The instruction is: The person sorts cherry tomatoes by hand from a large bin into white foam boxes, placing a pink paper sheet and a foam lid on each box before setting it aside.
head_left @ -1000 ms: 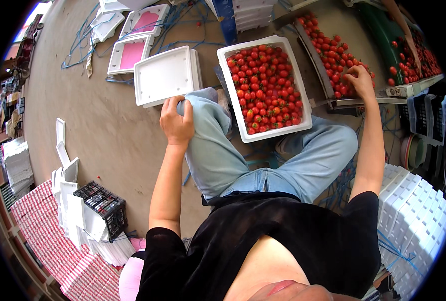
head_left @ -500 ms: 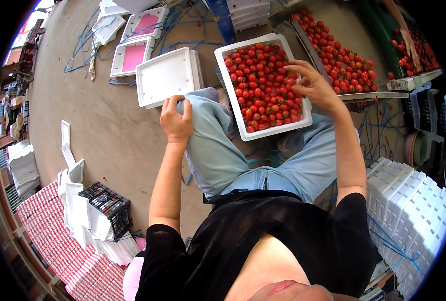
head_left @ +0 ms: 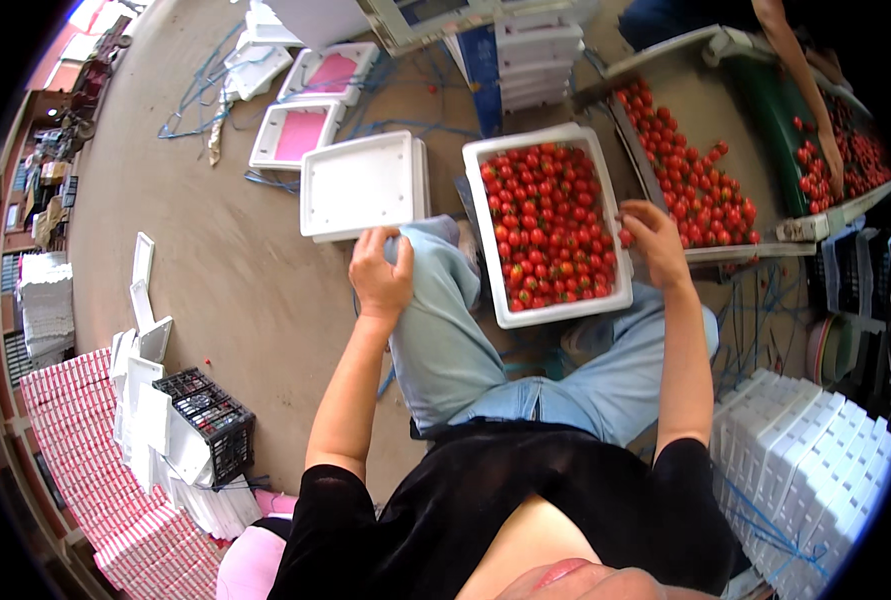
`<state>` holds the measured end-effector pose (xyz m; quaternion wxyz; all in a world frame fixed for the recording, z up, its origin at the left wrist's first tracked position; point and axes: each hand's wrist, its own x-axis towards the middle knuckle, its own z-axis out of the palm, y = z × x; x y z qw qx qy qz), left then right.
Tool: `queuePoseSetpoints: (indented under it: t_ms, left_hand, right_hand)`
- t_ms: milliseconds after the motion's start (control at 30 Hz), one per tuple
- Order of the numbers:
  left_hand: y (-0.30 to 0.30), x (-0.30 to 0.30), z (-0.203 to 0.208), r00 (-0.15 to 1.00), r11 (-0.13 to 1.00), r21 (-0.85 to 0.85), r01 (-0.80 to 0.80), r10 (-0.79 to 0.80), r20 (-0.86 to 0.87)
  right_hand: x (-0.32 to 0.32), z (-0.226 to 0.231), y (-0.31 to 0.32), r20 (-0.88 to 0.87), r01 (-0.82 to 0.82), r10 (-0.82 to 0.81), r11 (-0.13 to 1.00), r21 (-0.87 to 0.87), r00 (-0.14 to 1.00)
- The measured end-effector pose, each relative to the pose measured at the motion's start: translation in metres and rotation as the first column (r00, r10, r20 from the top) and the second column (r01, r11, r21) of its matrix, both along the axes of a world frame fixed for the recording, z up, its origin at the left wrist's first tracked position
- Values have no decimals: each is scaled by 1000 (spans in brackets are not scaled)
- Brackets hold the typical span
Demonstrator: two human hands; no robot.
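Brown floor (head_left: 215,280) in the head view, blue straps (head_left: 200,95) strewn across it, one stray tomato (head_left: 207,361) lying loose. White foam box (head_left: 565,315) sits between the person's knees, full of red tomatoes (head_left: 550,230); what supports it is hidden. Left hand (head_left: 381,278) rests on the left knee (head_left: 410,262), thumb apart from the fingers, nothing in it, not bracing the box. Right hand (head_left: 657,245) is curled at the box's right rim, single tomato (head_left: 625,238) at the fingertips; can't tell if it's pinched firmly. Metal-edged tray (head_left: 710,108) with more fruit is just beyond.

Risks, as judged: loose pinch drops the fruit outside the rim; hard pinch bruises it. Fill looks high, so a bump could roll some out. Unbraced box could shift if the right wrist or a knee catches it. Straps could snag feet.
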<state>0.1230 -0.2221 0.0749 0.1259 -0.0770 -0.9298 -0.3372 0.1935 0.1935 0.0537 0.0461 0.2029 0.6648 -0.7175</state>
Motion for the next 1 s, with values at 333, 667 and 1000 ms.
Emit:
queuePoseSetpoints:
  t_ms: [333,667,1000]
  left_hand:
    - [-7,1,0,999,999,-30,-33,35,38]
    - [-3,2,0,999,999,-31,-20,22,40]
    - [-2,-3,3,998,998,-62,-9,14,66]
  right_hand:
    - [6,-19,-7,70,189,-177,945,-268,982]
    - [7,-19,-23,-10,139,-142,978,-157,990]
    - [-70,-44,-76,-128,-71,372,478,875,919]
